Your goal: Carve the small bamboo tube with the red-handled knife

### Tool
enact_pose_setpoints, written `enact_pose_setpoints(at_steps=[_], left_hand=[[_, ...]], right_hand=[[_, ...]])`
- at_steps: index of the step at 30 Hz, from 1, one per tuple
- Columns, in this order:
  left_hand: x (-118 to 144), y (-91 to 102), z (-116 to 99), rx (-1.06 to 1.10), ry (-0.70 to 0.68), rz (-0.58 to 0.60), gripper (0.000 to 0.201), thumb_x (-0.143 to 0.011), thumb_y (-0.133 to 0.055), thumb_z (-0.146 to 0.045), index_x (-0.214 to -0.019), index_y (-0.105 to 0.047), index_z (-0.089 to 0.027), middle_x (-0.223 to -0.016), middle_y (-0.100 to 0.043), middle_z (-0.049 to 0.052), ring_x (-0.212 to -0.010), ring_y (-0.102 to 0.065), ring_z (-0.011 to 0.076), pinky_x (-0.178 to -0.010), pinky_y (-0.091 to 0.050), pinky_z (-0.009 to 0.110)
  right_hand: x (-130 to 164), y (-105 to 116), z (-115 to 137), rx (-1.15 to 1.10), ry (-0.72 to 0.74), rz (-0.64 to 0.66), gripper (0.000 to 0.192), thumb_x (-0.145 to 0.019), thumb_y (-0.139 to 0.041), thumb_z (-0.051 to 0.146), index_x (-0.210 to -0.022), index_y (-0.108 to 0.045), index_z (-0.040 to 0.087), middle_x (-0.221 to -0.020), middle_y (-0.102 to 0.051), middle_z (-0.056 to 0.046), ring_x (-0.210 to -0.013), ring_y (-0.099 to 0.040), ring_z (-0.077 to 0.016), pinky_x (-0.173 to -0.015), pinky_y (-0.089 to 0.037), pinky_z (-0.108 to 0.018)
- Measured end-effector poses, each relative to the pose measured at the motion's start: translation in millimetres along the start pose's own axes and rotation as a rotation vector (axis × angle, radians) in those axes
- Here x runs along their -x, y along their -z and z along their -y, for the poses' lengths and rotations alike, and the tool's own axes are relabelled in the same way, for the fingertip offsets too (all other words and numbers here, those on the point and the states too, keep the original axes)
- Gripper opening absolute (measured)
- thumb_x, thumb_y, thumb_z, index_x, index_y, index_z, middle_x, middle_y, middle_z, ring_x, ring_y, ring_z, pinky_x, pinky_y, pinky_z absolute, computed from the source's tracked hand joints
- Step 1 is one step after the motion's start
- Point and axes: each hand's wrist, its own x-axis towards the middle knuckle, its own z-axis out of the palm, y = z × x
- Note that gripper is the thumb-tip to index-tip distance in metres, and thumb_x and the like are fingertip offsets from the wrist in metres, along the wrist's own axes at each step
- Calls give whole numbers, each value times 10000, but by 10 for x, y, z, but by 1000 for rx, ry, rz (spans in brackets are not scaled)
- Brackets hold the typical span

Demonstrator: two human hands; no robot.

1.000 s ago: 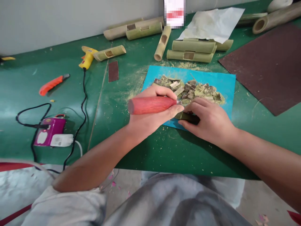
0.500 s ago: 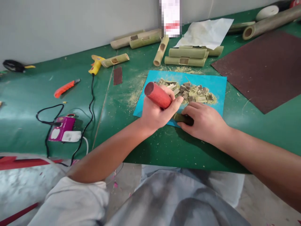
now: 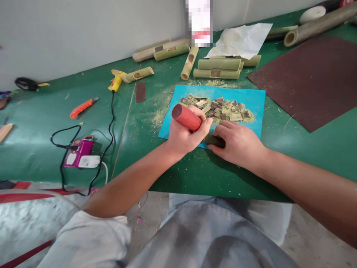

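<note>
mat (image 3: pixel 252 98): the landmark, lying on the table (image 3: pixel 33 123).
chip pile (image 3: pixel 220 109): on the mat, toward its far side.
left hand (image 3: pixel 184 136): at the mat's near left corner, wrapped around a tool handle (image 3: pixel 186 117).
right hand (image 3: pixel 240 145): at the mat's near edge, pressing a bamboo piece (image 3: pixel 214 140).
bamboo tubes (image 3: pixel 217 69): just behind the mat.
sandpaper sheet (image 3: pixel 312 78): right of the mat.
glue gun (image 3: pixel 115 80): left of and behind the mat.
utility knife (image 3: pixel 83 108): well left of the mat.
</note>
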Motion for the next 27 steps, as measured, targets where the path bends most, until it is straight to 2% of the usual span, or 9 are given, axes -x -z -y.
enact_pose_setpoints(at_steps=[5, 13, 20, 27], left_hand=[[13, -56, 28, 50, 48, 15, 227, -927, -696, -271, -739, -593, -199, -656, -592, -34, -591, -565, 92, -610, -509, 248], [25, -169, 52, 93, 149, -45, 283, -937, -697, -305, -693, -603, -198, -645, -625, -25, -621, -605, 99, -647, -531, 252], [16, -155, 70, 118, 123, -66, 287, -940, -689, -287, -687, -587, -198, -637, -588, -25, -601, -573, 100, -614, -511, 252], [16, -168, 62, 69, 138, -14, 265, -953, -663, -302, -719, -586, -208, -660, -589, -29, -623, -577, 111, -648, -512, 279]], right_hand=[[5, -16, 10, 25, -6, 4, 137, -873, -694, 305, -858, -639, 181, -846, -644, -80, -818, -587, -231, -690, -380, -325], [-19, -14, 51, 49, -39, 35, 144, -888, -670, 308, -897, -667, 164, -885, -673, -105, -863, -629, -255, -700, -396, -334], [-12, -5, 49, 47, -31, 28, 127, -886, -672, 296, -889, -668, 169, -892, -674, -102, -861, -619, -248, -701, -388, -331], [-6, -43, 66, 35, -30, 1, 131, -907, -651, 286, -913, -683, 159, -922, -683, -119, -841, -601, -245, -690, -378, -341]])
